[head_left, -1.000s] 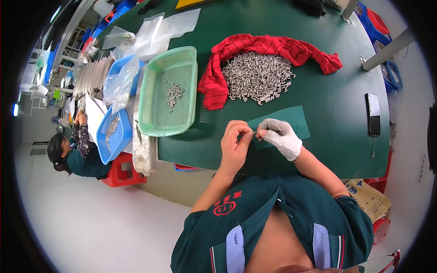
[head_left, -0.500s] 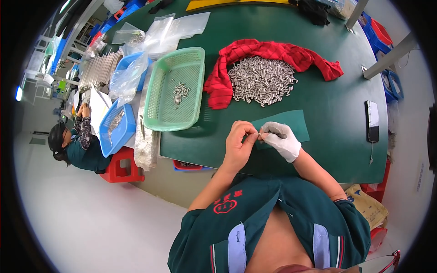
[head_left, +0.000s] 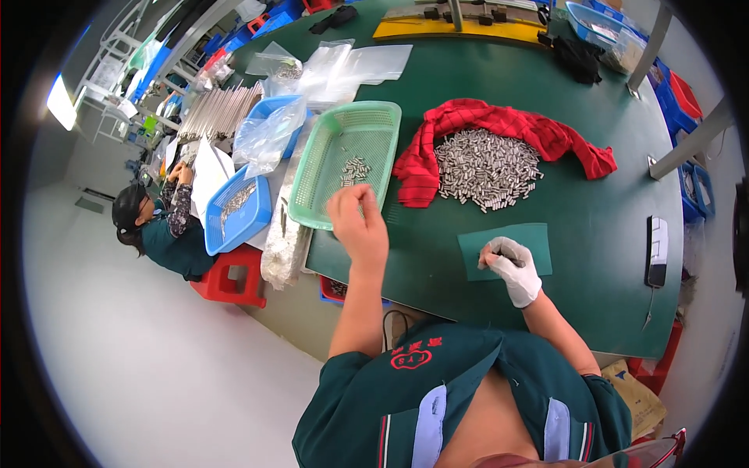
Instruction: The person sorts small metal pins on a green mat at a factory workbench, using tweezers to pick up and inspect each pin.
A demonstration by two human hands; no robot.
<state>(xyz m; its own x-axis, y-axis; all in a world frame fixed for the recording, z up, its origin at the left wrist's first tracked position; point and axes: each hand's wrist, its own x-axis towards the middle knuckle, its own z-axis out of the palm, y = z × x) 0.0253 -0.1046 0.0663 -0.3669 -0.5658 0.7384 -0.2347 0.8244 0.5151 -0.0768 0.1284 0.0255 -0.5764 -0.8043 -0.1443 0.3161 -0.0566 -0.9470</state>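
Note:
My bare left hand (head_left: pixel 359 225) is over the near right edge of a pale green plastic basket (head_left: pixel 301 175). Its fingers are curled together, and anything between them is hidden. Inside that basket lies a small group of short metal pins (head_left: pixel 356 169). My right hand (head_left: pixel 515 269), in a white glove with bare fingertips showing, is closed above a green sheet (head_left: pixel 476 243); what it pinches is too small to make out. Beyond it, a large heap of short silvery metal pins (head_left: pixel 488 168) rests against a bunched red checked cloth (head_left: pixel 419 175).
Left of the basket stand a blue tray (head_left: pixel 261 222) of metal parts and clear plastic bags (head_left: pixel 269 144). A co-worker (head_left: pixel 160 222) sits at the far left. A phone (head_left: pixel 657 251) lies on the right, near a metal post (head_left: pixel 690 140). A yellow-based fixture (head_left: pixel 413 29) is at the back.
My left hand has parted from the right and moved left to the green basket. The right hand stays over the green sheet, fingers closed. The whole view has shifted.

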